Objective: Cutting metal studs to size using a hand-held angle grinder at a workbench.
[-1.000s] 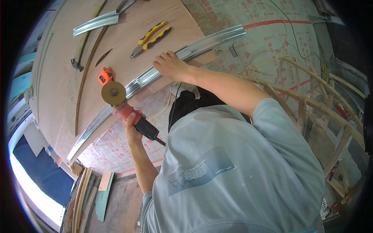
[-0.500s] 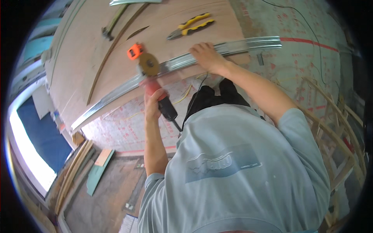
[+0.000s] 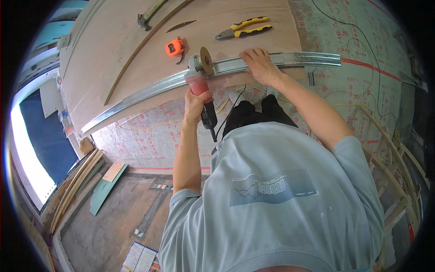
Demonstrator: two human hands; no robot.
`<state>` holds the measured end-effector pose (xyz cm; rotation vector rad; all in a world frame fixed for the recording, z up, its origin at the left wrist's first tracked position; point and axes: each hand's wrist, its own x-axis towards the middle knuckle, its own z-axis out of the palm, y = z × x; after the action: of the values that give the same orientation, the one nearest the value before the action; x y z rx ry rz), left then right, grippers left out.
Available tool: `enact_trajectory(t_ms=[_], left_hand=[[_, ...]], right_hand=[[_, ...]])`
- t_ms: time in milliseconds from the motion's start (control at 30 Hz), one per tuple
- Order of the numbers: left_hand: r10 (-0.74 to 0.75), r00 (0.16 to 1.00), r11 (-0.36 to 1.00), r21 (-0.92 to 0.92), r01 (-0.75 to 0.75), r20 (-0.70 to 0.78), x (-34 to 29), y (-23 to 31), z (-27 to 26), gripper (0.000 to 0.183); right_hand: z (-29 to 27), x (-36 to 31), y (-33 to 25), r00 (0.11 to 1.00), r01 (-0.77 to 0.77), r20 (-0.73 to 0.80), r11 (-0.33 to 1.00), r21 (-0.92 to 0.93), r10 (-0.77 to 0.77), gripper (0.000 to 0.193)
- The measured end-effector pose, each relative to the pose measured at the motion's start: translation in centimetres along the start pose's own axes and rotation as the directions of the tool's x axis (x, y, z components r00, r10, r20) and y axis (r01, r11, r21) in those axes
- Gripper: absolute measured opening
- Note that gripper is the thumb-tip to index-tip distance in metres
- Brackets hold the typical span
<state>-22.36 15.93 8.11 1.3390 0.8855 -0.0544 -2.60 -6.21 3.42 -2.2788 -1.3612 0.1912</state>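
Note:
My left hand (image 3: 195, 105) is wrapped round the red and black body of an angle grinder (image 3: 198, 86). Its tan cutting disc (image 3: 206, 60) stands edge-on over a long silvery metal channel (image 3: 156, 93); whether disc and metal touch, I cannot tell. My right hand (image 3: 260, 65) grips the channel to the right of the disc, fingers over its far edge. The channel lies along the near edge of a wooden board (image 3: 136, 77), its right end sticking out past the board. Beyond the grinder sits an orange tape measure (image 3: 174, 47).
Yellow-black pliers (image 3: 244, 28), a claw hammer (image 3: 144, 20), a dark saw blade (image 3: 181, 25) and a thin wood strip (image 3: 131, 59) lie on the board. A black cable (image 3: 229, 113) trails by my legs. Timber frames (image 3: 394, 167) stand right; planks (image 3: 77, 186) lie left.
The view has shifted, so board and tools appear further right or higher. The grinder has turned: its disc, seen broadside before, now shows nearly edge-on. My right hand keeps its hold on the channel.

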Motion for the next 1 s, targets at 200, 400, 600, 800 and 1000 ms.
enact_trajectory(t_ms=[200,400,600,800,1000], left_hand=[[-0.002,1.0,1.0,-0.003,0.001,-0.004,-0.1,-0.3,0.3,0.039],[-0.007,1.0,1.0,-0.019,0.007,0.002,-0.4,-1.1,0.1,0.035],[-0.005,1.0,1.0,-0.019,0.005,-0.012,-1.4,-2.3,0.2,0.038],[-0.055,0.998,0.998,-0.026,0.055,-0.019,-3.3,-4.0,-0.4,0.046],[-0.084,0.995,0.996,-0.003,0.084,-0.06,-7.0,-5.8,-0.6,0.045]], right_hand=[[0.2,0.0,0.1,1.0,-0.003,0.004,1.0,-0.02,0.003,0.058],[0.0,0.1,-0.1,1.0,-0.006,0.0,1.0,0.012,0.006,0.063],[0.2,0.1,0.0,0.999,-0.03,0.026,0.999,-0.026,0.031,0.065],[0.4,0.5,0.7,0.998,0.025,0.05,0.999,-0.038,-0.023,0.06],[0.9,0.3,0.5,1.0,0.02,-0.006,0.999,-0.026,-0.02,0.064]])
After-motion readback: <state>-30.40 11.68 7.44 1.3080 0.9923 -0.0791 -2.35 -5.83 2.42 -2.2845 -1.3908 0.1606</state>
